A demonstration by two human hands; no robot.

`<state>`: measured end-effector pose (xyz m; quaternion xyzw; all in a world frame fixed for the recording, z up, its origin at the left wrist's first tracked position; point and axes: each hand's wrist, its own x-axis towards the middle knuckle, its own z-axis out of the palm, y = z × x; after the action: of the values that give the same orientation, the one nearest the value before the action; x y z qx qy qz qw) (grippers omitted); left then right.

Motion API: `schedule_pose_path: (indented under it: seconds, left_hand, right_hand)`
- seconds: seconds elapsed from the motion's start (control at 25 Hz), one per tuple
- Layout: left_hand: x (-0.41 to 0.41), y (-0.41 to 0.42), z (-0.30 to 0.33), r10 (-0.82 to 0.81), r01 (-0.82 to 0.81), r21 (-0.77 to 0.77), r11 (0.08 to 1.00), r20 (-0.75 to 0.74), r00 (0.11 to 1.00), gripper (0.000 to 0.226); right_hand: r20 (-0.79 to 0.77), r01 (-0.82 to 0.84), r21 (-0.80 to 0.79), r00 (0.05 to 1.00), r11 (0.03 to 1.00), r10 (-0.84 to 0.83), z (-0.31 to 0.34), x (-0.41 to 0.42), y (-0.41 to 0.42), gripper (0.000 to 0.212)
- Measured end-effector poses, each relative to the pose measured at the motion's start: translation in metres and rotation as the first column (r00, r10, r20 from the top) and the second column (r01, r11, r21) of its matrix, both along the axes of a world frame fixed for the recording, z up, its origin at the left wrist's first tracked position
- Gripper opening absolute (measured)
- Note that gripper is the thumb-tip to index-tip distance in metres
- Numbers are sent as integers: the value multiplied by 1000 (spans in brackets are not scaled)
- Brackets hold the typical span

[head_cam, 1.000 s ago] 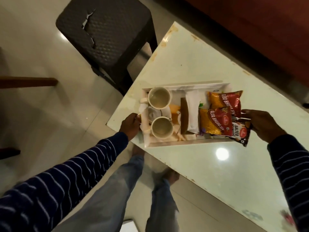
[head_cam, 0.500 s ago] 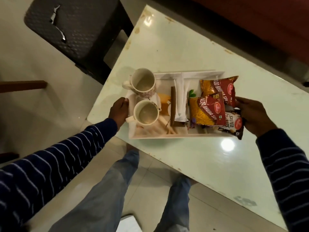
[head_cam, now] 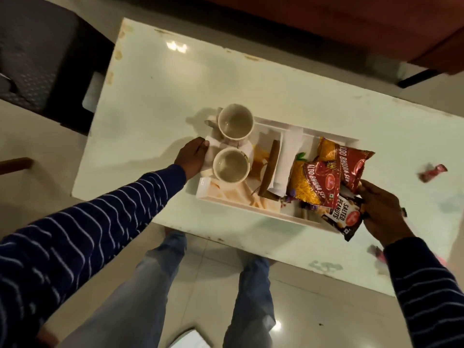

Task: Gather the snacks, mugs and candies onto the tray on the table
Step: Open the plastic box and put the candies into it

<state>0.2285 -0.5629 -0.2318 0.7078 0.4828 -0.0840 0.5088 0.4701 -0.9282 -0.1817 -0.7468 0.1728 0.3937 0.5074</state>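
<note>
A: Head view: where is the tray?
B: On the pale bench, near its front edge. The left hand is closed on the tray's left end, beside two empty mugs.
A: And the right hand?
B: Curled around the tray's right end, fingers against the peanut packet. Two red-and-yellow snack packets lie just left of it.
A: Any candies?
B: One red candy lies on the bench, well right of the tray.
</note>
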Motion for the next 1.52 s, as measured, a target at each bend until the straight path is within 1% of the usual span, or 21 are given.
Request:
schedule_pose_path:
  seconds: [0.16, 0.32, 0.56, 0.72, 0.8, 0.88, 0.96, 1.04, 1.12, 1.2, 1.28, 1.36, 1.4, 1.44, 1.52]
  left_hand:
    - [12, -30, -5, 16, -16, -5, 1000, 5, 1000, 35]
    - [17, -36, -7, 15, -15, 18, 1000, -3, 1000, 37]
    - [40, -27, -8, -4, 5, 41, 999, -22, 1000, 34]
    - [50, -32, -9, 15, -14, 52, 999, -9, 1000, 32]
    - [50, -32, -11, 29, -29, 46, 999, -1, 1000, 31]
    - [50, -33, -10, 47, -47, 39, 998, -6, 999, 35]
    - [50, -32, -8, 65, -63, 51, 997, -29, 997, 33]
    - [45, -33, -4, 116, -114, 60, 992, -35, 993, 30]
    - [33, -38, 6, 201, -200, 96, 975, -4, 980, 33]
    - [16, -54, 21, 233, -234, 216, 948, 32, 972, 38]
    - [-5, -85, 35, 152, -166, 360, 918, 68, 986, 45]
    - [-24, -127, 45, -11, -17, 480, 877, 55, 998, 52]
    - [-29, -152, 48, -111, 81, 522, 849, 26, 993, 56]
    - [-29, -179, 49, -214, 178, 542, 821, 3, 977, 58]
    - [-16, -233, 47, -409, 339, 542, 769, 9, 913, 55]
  right_hand:
    - [-8, 17, -11, 1000, 1000, -17, -8, 13, -25, 35]
    - [-6, 19, -31, 1000, 999, -19, -21, 21, -32, 38]
    - [23, 80, -47, 997, 996, -79, -34, 24, -35, 27]
    - [34, 86, -28, 996, 996, -85, -32, 30, -32, 27]
    - [35, 66, -21, 997, 998, -65, -32, 32, -32, 28]
    - [46, 27, -31, 999, 999, -26, -30, 33, -34, 29]
    - [106, -9, -94, 994, 996, 19, -26, 34, -36, 32]
    - [199, -22, -143, 979, 990, 50, -16, 33, -49, 36]
    - [293, -3, -112, 955, 994, 36, -1, 27, -73, 36]
    - [349, 60, -63, 937, 996, -34, 18, 19, -110, 35]
    - [366, 163, -59, 921, 985, -131, 36, 10, -154, 34]
    - [365, 275, -95, 904, 957, -224, 45, -1, -198, 33]
    - [369, 311, -137, 897, 941, -243, 49, -7, -218, 33]
    - [383, 327, -198, 894, 924, -234, 51, -12, -237, 32]
    - [431, 291, -343, 894, 893, -126, 53, -22, -266, 32]
